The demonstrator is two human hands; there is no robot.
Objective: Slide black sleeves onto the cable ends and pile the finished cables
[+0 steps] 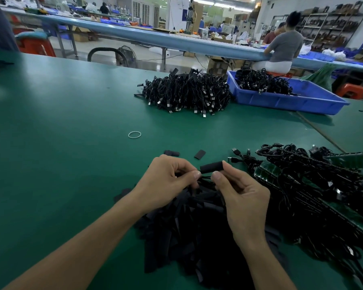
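One sleeve (211, 166) between left hand (164, 183) and right hand (241, 195). Beyond hands: two, perhaps three, loose sleeves (200, 154); one rubber band (134, 134); one blue tray (285, 102). Three cable heaps (187, 93).

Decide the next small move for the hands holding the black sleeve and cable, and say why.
Probably the left hand should feed the thin black cable end into the near mouth of the short black tubular sleeve. The right hand pinches that sleeve with its opening close to the cable, which looks not yet inside.
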